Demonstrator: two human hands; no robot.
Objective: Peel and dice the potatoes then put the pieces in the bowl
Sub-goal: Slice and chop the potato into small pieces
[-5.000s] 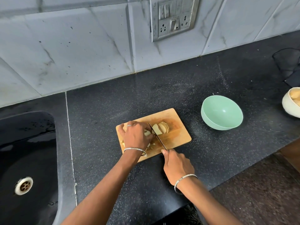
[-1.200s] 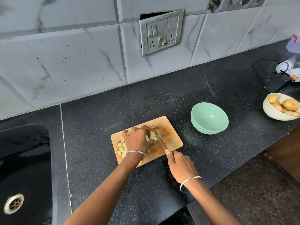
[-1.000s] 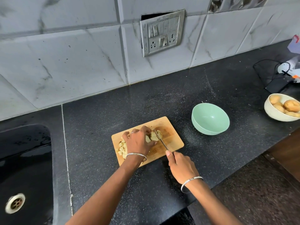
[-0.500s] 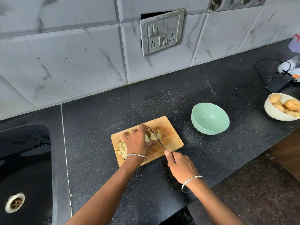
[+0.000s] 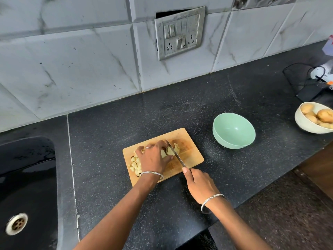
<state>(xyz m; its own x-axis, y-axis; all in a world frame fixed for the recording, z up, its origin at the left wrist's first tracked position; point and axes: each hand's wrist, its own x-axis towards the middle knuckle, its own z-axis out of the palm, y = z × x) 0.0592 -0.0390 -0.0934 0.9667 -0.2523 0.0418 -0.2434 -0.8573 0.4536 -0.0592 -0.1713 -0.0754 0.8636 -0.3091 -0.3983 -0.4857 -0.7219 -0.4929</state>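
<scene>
**Knife on the Potato, Mint Bowl Empty**

Directions are read as a clock face centred on the wooden cutting board [image 5: 191, 156], with 12 o'clock toward the tiled wall.

The left hand [image 5: 153, 159] lies over the middle of the board. Its fingers are curled down over a peeled potato [image 5: 174, 150], holding it against the wood. The right hand [image 5: 200, 186] sits at about 5 o'clock, just off the board's near edge. It is wrapped around the handle of the knife [image 5: 175, 153], which it hides, and one fingertip reaches forward to the heel of the blade. The blade runs toward 11 o'clock and crosses the potato just beside the left fingertips.

A heap of diced pieces [image 5: 135, 165] lies on the board at 9 o'clock, partly under the left wrist.

The mint-green bowl [image 5: 234, 130] stands on the black countertop [image 5: 180, 109] at 2 o'clock, near the board but not touching it. No pieces show inside it. Farther out at 3 o'clock, at the frame's edge, a cream bowl [image 5: 304, 123] holds unpeeled potatoes [image 5: 325, 115].

A black sink [image 5: 27, 177] sits well apart at 9 o'clock, and a switch plate [image 5: 180, 33] is on the wall at 12 o'clock.
</scene>
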